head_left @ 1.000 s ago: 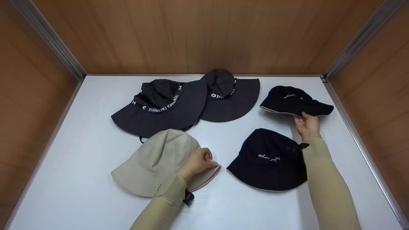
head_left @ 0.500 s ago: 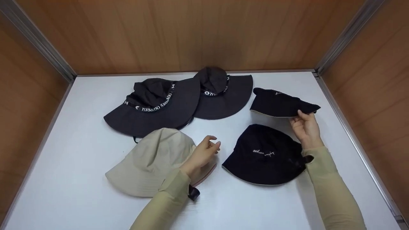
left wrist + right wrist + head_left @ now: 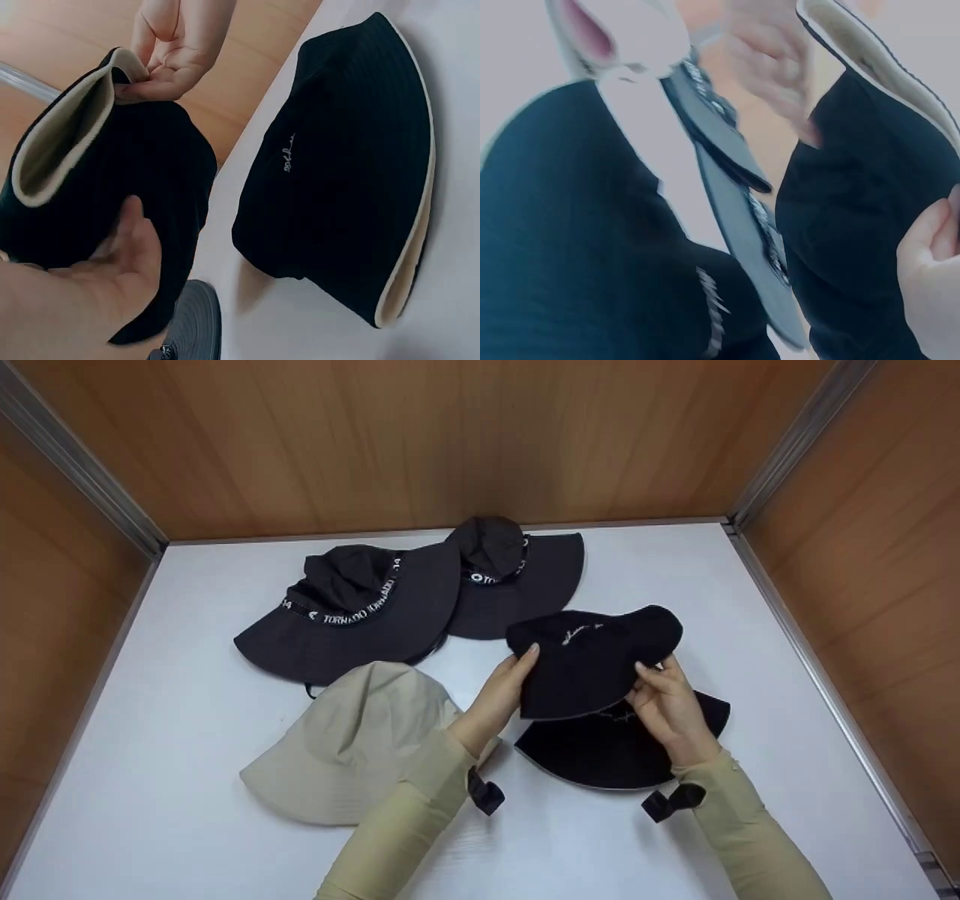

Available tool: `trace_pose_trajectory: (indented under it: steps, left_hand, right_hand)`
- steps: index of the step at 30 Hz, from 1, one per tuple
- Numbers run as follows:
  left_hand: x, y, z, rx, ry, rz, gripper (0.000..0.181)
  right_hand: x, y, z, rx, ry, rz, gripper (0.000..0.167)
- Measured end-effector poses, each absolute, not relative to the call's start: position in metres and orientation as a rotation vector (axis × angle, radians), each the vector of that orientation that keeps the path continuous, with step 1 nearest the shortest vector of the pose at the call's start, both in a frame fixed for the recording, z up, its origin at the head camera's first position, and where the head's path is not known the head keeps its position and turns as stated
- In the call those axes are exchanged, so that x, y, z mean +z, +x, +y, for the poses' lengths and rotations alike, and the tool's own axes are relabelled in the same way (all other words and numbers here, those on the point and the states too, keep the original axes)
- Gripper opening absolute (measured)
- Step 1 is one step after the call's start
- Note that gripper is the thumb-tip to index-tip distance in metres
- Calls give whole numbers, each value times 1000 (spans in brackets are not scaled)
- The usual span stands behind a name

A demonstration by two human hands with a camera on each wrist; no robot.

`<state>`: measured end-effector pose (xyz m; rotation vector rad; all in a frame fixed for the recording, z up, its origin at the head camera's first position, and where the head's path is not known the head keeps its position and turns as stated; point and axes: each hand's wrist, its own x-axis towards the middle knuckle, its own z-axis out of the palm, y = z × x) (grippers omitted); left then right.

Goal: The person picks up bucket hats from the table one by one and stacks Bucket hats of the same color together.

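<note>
In the head view, a black bucket hat (image 3: 581, 679) with white script is held up between both hands. My left hand (image 3: 495, 697) grips its left side, thumb on the cloth and fingers hidden behind. My right hand (image 3: 667, 709) pinches the right part of the brim; the left wrist view shows this right hand (image 3: 176, 56) at the brim's pale-lined edge. Below the held hat, and partly covered by it, a second black bucket hat (image 3: 592, 757) lies on the table. A beige bucket hat (image 3: 367, 750) lies beneath and left of my left forearm.
Two dark wide-brimmed hats with lettered bands, a left one (image 3: 397, 622) and a right one (image 3: 551, 577), overlap at the back of the white table (image 3: 172, 675). Wood panels (image 3: 420, 442) enclose the back and sides. A black strap sits at each wrist.
The right hand has brought the black hat left and nearer, over the second black hat. My left hand has left the beige hat and taken hold of the black hat's left side.
</note>
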<state>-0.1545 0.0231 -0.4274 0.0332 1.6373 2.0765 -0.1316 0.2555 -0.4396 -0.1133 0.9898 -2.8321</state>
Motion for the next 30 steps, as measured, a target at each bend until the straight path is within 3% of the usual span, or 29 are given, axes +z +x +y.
trace_pose_trajectory:
  steps: [5, 11, 23, 30]
  left_hand:
    - [-433, -151, 21, 2169, -44, 1683, 46]
    - [-430, -146, 18, 2133, 55, 1853, 44]
    - [-402, -135, -1, 2039, 297, 1998, 37]
    - [-380, -125, -15, 1955, 508, 1977, 33]
  right_hand:
    - [-449, -120, 246, -2761, -173, 1078, 39]
    - [-461, -116, 253, -2629, -156, 1155, 46]
    - [-460, -126, 295, -1876, -172, 1581, 22]
    - [-435, -143, 312, -1890, -239, 1744, 19]
